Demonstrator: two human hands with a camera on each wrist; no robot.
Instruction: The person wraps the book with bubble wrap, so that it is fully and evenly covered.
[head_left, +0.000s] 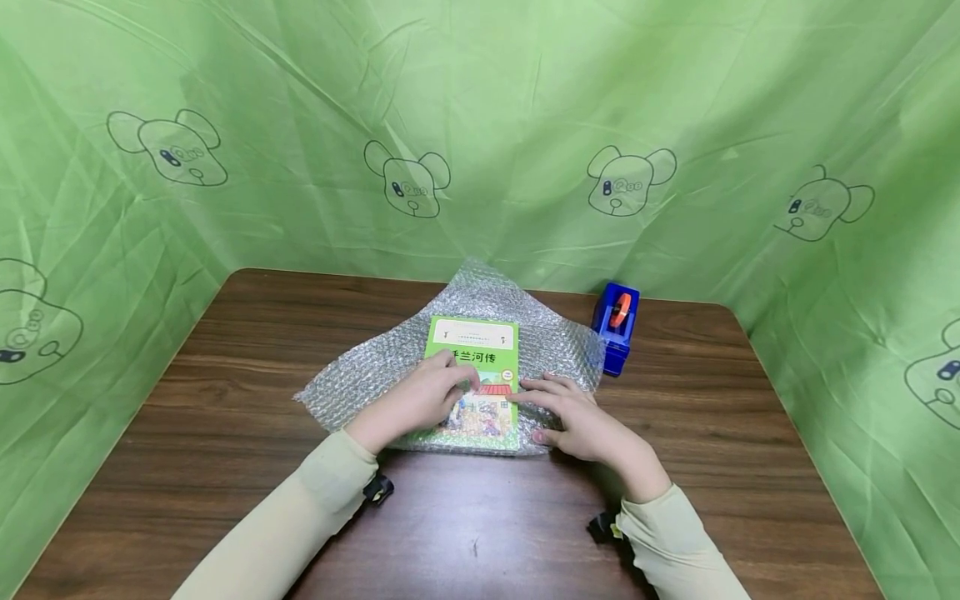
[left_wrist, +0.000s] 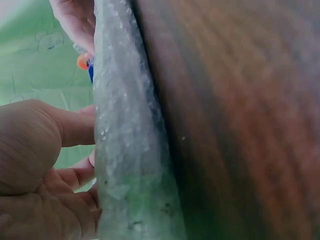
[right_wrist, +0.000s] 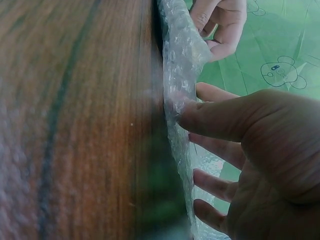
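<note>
A green book (head_left: 474,357) with a picture cover lies on a spread sheet of bubble wrap (head_left: 360,375). Clear wrap is folded over the book's lower part. With curled fingers, my left hand (head_left: 423,393) pinches the folded wrap above the cover; the right wrist view shows the wrap raised at those fingertips. My right hand (head_left: 581,418) spreads its fingers on the wrap at the book's right edge, index fingertip over the cover. In the right wrist view its thumb (right_wrist: 215,119) touches the wrap's near edge.
A blue tape dispenser (head_left: 617,354) with an orange roll (head_left: 620,310) stands at the wrap's right corner. Everything rests on a brown wooden table (head_left: 187,483). Green curtains (head_left: 510,92) with printed mouse-like heads enclose its back and sides.
</note>
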